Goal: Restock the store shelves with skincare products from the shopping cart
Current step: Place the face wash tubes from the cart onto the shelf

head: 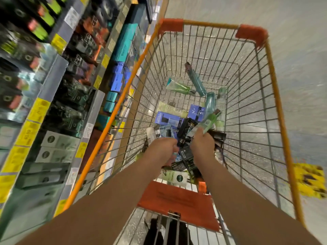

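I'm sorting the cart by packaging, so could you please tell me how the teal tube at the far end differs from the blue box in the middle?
The teal tube is long, rounded and dark-capped; the blue box is flat-sided, rectangular and printed. Both lie loose in the cart.

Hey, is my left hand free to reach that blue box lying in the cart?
Probably yes. The left hand is already inside the cart, and the blue box lies just beyond it, uncovered on top.
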The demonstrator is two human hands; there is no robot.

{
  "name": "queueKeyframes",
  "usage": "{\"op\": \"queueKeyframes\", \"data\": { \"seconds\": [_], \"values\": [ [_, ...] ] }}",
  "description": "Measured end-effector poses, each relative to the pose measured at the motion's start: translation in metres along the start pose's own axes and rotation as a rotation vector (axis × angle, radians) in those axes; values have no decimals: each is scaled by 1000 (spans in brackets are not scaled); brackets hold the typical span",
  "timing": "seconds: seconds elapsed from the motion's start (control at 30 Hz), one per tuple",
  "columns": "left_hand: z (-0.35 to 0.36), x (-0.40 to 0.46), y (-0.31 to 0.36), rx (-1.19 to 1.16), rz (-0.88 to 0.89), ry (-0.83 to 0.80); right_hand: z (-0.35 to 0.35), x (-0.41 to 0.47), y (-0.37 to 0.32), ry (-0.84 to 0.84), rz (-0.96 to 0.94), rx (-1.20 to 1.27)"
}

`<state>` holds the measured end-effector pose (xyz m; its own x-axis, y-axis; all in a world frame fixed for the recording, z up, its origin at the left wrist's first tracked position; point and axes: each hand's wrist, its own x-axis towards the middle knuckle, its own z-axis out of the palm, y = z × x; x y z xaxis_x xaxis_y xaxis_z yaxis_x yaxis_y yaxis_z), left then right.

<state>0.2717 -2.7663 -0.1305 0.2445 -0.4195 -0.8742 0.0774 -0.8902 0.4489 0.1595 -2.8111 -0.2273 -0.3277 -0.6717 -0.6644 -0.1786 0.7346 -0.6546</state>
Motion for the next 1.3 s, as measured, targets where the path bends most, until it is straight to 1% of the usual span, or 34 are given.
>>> {"op": "queueKeyframes", "data": {
  "seconds": [0.07, 0.17, 0.2, 0.3, 0.33, 0.4, 0.5, 0.63, 0.73, 0.83, 0.93, 0.97, 1.0, 1.13, 1.17, 1.27, 1.3],
  "values": [
    [-5, -14, 8, 0, 105, 9, -10, -26, -14, -46, -84, -10],
    [-20, -39, 19, -137, 277, -33, -36, -74, -42, -155, -204, 1],
    [-26, -48, 22, -118, 350, -5, -45, -89, -52, -207, -236, 10],
    [-46, -81, 33, 98, 621, 88, -69, -134, -79, -393, -288, 31],
    [-53, -96, 36, 226, 701, 131, -75, -148, -89, -448, -282, 44],
    [-70, -122, 41, 479, 914, 271, -86, -177, -112, -544, -279, 68],
    [-91, -156, 47, 579, 1109, 347, -94, -220, -146, -646, -293, 64],
    [-124, -193, 48, 639, 1291, 477, -99, -273, -182, -781, -324, 83],
    [-152, -220, 43, 644, 1337, 541, -97, -307, -195, -850, -318, 87],
    [-180, -248, 32, 545, 1432, 579, -90, -339, -199, -946, -398, 66],
    [-208, -278, 14, 492, 1410, 638, -76, -368, -198, -1080, -472, 55],
    [-217, -288, 6, 476, 1398, 657, -70, -379, -197, -1099, -493, 53],
    [-226, -298, -3, 447, 1392, 675, -63, -391, -196, -1092, -511, 51],
    [-263, -342, -41, 324, 1363, 755, -32, -445, -182, -951, -604, 79],
    [-274, -355, -52, 301, 1341, 778, -23, -459, -177, -944, -645, 69],
    [-310, -383, -87, 192, 1252, 866, 2, -499, -158, -969, -880, -102],
    [-322, -392, -99, 146, 1233, 888, 10, -515, -152, -987, -928, -126]
  ]
}}
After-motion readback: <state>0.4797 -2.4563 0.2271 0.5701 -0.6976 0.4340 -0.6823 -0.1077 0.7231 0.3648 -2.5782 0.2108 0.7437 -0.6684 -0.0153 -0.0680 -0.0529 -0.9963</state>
